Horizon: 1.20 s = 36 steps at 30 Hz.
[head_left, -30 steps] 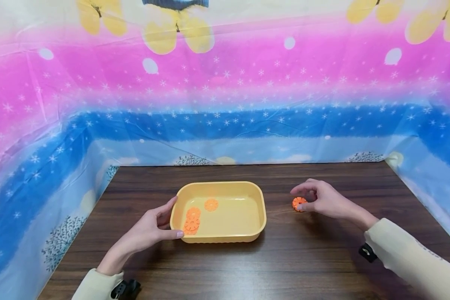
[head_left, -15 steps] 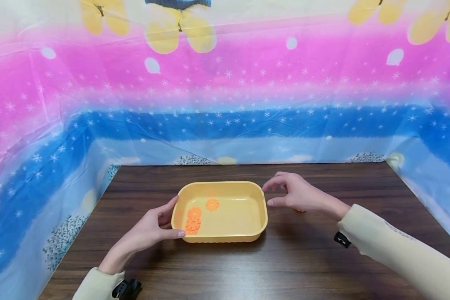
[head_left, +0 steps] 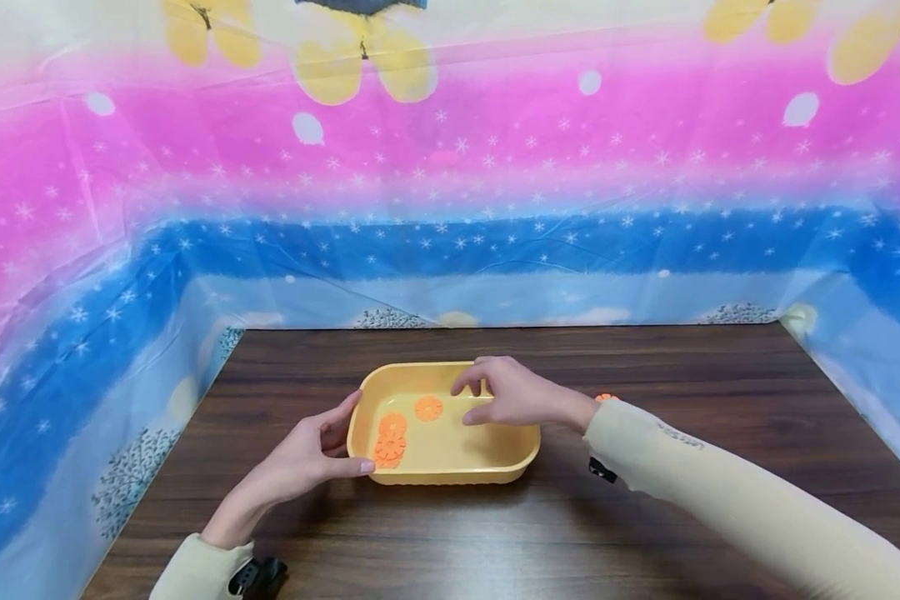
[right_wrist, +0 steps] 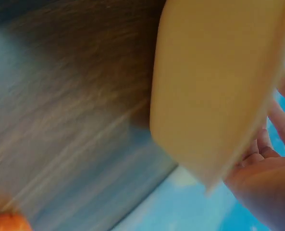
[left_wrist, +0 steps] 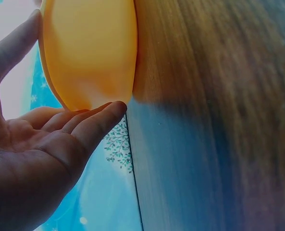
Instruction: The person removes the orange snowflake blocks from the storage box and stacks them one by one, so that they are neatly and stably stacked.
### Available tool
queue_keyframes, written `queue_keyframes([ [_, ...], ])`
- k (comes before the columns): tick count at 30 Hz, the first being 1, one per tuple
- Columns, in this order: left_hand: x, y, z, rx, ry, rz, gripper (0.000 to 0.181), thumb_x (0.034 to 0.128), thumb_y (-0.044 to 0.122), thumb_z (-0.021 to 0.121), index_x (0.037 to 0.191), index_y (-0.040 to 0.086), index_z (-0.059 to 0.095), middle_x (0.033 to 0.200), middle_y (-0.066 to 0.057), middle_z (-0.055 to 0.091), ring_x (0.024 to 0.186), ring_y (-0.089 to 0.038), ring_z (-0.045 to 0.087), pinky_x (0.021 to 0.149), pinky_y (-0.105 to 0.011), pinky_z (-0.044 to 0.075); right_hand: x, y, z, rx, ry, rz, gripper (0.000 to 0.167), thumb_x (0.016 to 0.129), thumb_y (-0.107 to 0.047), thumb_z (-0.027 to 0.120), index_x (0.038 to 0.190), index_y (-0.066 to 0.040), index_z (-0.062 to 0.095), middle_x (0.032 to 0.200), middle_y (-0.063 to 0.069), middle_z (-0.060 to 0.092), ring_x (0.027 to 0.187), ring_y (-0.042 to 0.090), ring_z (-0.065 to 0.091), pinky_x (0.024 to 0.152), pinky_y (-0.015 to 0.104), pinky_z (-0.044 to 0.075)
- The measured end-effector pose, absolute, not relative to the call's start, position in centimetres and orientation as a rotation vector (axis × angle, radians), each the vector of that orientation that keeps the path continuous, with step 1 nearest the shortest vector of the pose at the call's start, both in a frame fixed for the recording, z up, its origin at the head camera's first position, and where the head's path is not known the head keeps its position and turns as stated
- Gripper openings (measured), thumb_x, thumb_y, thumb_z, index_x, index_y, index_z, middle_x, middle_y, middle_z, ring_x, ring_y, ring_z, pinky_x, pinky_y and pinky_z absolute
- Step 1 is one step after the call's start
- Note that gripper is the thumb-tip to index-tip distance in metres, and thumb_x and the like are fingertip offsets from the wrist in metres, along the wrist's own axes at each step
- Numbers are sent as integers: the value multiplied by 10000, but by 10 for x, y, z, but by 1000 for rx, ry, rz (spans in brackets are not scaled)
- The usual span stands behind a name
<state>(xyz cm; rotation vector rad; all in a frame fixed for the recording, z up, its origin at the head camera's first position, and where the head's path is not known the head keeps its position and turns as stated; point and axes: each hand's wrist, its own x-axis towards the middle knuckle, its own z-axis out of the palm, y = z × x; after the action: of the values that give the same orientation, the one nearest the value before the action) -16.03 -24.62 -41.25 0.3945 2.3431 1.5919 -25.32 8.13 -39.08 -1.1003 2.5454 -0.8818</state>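
The left hand (head_left: 292, 458) is clamping the tray (head_left: 457, 477) by its left end. The right hand (head_left: 513, 396) is hovering above, fingertips parted, seemingly holding nothing. Picking the lone disc (head_left: 429, 408), lying inside near the overlapping discs (head_left: 392, 442), is probably the step, calling for lowering, then pinching. The outer disc (head_left: 606, 397) is sitting on the table (head_left: 420, 542).

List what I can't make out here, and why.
Head view: the orange piece on the table, partly hidden by the right sleeve.
Head view: the overlapping orange discs, count unclear because some cover others.
Left wrist view: the yellow tray, cut off by the top edge.
Right wrist view: the right hand, partly behind the tray.
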Motion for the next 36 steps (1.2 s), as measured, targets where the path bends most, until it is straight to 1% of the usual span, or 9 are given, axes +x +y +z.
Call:
queue_keyframes([
  [2, -161, -246, -412, 396, 2346, 1592, 1022, 881, 99, 848, 1655, 5, 186, 1665, -254, 283, 1457, -413, 424, 1052, -377, 523, -256, 73, -396, -1104, 2527, -853, 398, 893, -172, 835, 1272, -96, 740, 989, 119, 647, 733, 185, 441, 675, 306, 372],
  [4, -161, -246, -412, 396, 2352, 1586, 1022, 881, 100, 849, 1652, -3, 187, 1665, -258, 278, 1461, -415, 415, 1053, -376, 522, -258, 66, -401, -1117, 2515, -825, 432, 890, -159, 834, 1298, -74, 723, 973, 115, 649, 748, 181, 453, 687, 299, 374],
  [9, -161, -246, -412, 398, 2355, 1581, 1023, 879, 101, 850, 1649, -15, 186, 1664, -264, 274, 1468, -419, 402, 1056, -374, 518, -262, 52, -410, -1137, 2505, -766, 500, 884, -157, 838, 1348, -62, 681, 949, 114, 640, 814, 158, 501, 731, 282, 406],
  [16, -160, -247, -412, 403, 2332, 1595, 1023, 882, 97, 846, 1650, -14, 179, 1674, -258, 253, 1471, -419, 395, 1052, -370, 521, -266, 42, -413, -1105, 2476, -673, 626, 893, -205, 847, 1459, -92, 603, 739, 1, 566, 659, 102, 468, 650, 236, 390],
  [22, -161, -246, -411, 401, 2343, 1584, 1020, 883, 103, 846, 1649, -15, 184, 1683, -248, 241, 1473, -417, 395, 1057, -382, 515, -270, 38, -412, -1077, 2445, -629, 666, 926, -186, 811, 1526, -102, 535, 667, -20, 560, 610, 99, 486, 620, 233, 395],
  [24, -161, -246, -411, 404, 2349, 1582, 1018, 881, 100, 847, 1647, -20, 187, 1683, -249, 239, 1474, -417, 392, 1058, -384, 514, -271, 37, -413, -1068, 2444, -607, 670, 932, -188, 804, 1537, -114, 527, 645, -31, 556, 589, 93, 484, 605, 227, 391],
  [27, -161, -246, -411, 409, 2355, 1581, 1017, 880, 96, 848, 1645, -25, 189, 1678, -257, 244, 1471, -421, 394, 1053, -377, 518, -273, 36, -416, -1063, 2446, -562, 653, 939, -205, 796, 1535, -138, 536, 600, -54, 507, 548, 85, 443, 580, 220, 367],
  [31, -161, -245, -411, 407, 2363, 1574, 1015, 881, 103, 848, 1646, -21, 192, 1676, -258, 249, 1469, -421, 398, 1052, -377, 520, -272, 37, -417, -1128, 2424, -537, 560, 945, -175, 785, 1471, -133, 597, 585, -62, 441, 537, 83, 395, 584, 213, 340],
  [36, -161, -246, -411, 400, 2368, 1565, 1016, 881, 110, 850, 1648, -16, 194, 1672, -257, 262, 1467, -417, 408, 1049, -375, 525, -270, 40, -414, -1204, 2366, -577, 455, 940, -95, 776, 1382, -103, 668, 638, -36, 482, 588, 86, 434, 634, 211, 371],
])
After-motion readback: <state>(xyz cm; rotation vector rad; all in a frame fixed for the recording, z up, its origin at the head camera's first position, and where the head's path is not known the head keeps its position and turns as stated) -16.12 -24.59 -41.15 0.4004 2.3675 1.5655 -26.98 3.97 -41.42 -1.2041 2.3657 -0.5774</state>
